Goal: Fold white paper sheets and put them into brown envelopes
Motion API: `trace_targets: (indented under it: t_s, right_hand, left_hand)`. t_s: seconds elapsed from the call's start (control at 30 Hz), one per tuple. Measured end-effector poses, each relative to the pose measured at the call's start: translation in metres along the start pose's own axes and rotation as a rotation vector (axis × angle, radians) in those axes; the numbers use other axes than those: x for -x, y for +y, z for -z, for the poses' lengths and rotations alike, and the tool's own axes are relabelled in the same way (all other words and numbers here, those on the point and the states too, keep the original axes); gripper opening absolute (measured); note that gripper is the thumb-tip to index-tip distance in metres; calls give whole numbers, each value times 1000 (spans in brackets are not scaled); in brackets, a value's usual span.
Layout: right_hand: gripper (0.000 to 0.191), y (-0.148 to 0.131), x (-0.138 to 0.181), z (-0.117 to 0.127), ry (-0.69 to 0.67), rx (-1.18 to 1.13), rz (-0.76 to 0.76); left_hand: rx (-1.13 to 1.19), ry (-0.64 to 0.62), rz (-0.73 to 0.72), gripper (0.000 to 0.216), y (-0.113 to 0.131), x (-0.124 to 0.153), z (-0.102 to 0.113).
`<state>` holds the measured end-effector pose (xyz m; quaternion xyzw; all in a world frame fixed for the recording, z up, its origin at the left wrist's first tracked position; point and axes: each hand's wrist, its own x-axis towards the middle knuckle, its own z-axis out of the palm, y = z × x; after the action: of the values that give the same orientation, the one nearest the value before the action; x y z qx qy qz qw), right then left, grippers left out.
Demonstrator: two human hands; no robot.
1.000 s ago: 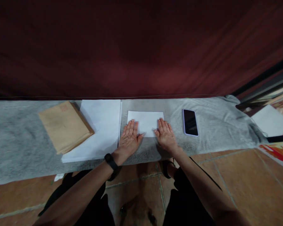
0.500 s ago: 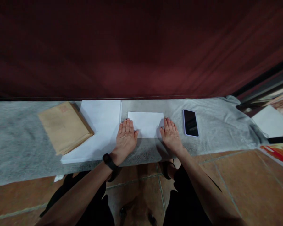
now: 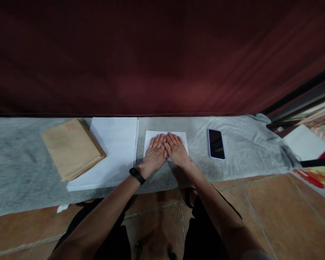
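Observation:
A folded white sheet of paper [image 3: 148, 136] lies on the grey cloth [image 3: 246, 144] in front of me. My left hand [image 3: 155, 153] and my right hand [image 3: 177, 150] both lie flat on it, fingers stretched out, side by side and touching at the middle of the sheet. Neither hand grips anything. A black band sits on my left wrist.
A stack of white paper [image 3: 111, 144] lies left of the sheet, with brown envelopes [image 3: 70, 148] overlapping its left side. A phone [image 3: 216, 143] lies face up to the right. A dark red curtain [image 3: 162, 54] hangs behind. Tiled floor [image 3: 273, 209] below; more papers at far right.
My hands were at the sheet's left and right ends; they have slid inward and now meet over its middle. The camera view shifted slightly.

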<state>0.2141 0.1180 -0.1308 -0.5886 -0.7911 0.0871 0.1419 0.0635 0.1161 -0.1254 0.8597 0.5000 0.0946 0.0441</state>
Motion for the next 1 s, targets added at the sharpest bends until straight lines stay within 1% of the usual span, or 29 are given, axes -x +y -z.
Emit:
trace_targets:
  t_s: [0.23,0.5,0.73,1.0]
  right_hand:
    - [53,-2,-7,-4,42,53,-36]
    - [54,-5,-5,-4,42,105,-72]
    - [57,3,-1,-4,73,92,-103]
    - [60,16,8,-4,99,74,-142]
  left_hand:
    - [-30,4,48,60,-6,-9,-3]
    - [-30,35,60,57,-17,-12,-1]
    - [-35,49,126,60,-20,-12,-1]
    - [-4,75,190,64,-25,-7,0]
